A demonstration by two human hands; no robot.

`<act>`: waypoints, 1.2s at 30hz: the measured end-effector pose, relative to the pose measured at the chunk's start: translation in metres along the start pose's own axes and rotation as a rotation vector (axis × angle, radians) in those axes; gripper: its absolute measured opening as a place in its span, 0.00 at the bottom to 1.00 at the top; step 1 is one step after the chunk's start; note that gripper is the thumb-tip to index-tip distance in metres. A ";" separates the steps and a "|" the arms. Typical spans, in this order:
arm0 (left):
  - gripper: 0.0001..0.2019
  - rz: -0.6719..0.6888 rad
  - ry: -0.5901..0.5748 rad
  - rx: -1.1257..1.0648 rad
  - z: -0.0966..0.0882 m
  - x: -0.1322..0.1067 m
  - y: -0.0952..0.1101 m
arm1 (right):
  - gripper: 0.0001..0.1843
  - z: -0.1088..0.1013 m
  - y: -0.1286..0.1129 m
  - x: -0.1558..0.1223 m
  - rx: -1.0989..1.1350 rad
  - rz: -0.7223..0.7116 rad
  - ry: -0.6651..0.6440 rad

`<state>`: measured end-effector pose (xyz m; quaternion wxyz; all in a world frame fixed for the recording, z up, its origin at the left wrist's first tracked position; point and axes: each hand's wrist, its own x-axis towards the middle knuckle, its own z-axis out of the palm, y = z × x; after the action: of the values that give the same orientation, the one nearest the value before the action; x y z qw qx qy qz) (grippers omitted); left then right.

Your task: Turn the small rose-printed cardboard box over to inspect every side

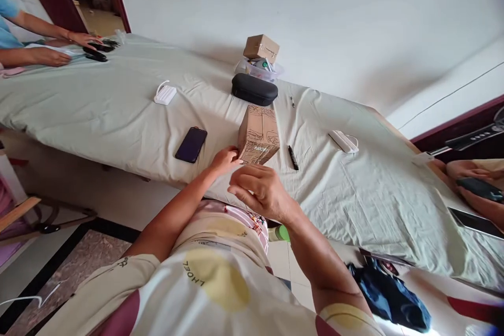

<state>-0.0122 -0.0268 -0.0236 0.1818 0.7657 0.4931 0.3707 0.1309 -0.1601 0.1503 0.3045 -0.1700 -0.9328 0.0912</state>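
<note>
A brown cardboard box (pixel 258 134) with dark scribbled lines on its sides stands on the cloth-covered table in front of me. At its lower left edge, my left hand (pixel 227 160) grips it with bent fingers. My right hand (pixel 260 189) is raised just in front of the box, apart from it as far as I can see. Its fingers are curled in, and whatever may be between them is hidden. Close to the box on the right lies a black marker (pixel 293 157). On the left a dark phone (pixel 191 144) rests flat.
Behind the box sit a black zip case (pixel 254 89), a clear plastic tub (pixel 271 73) and another carton (pixel 261 47). White devices (pixel 165 93) (pixel 344 142) flank it, and a small pen (pixel 292 102) lies behind. Other people's hands (pixel 84 39) work at far left and far right.
</note>
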 end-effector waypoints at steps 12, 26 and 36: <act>0.05 0.052 -0.058 0.027 -0.001 0.002 -0.005 | 0.10 0.004 0.040 -0.066 -0.046 0.349 0.147; 0.05 0.013 -0.088 0.022 -0.005 0.003 -0.001 | 0.10 -0.004 0.125 -0.069 -0.389 0.488 0.437; 0.03 0.015 -0.092 0.010 -0.004 0.003 -0.005 | 0.15 0.007 0.143 -0.082 -0.389 0.541 0.453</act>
<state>-0.0174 -0.0224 -0.0229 0.1976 0.7865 0.4802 0.3343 0.2259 -0.0583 0.0613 0.4294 -0.4796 -0.7636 -0.0500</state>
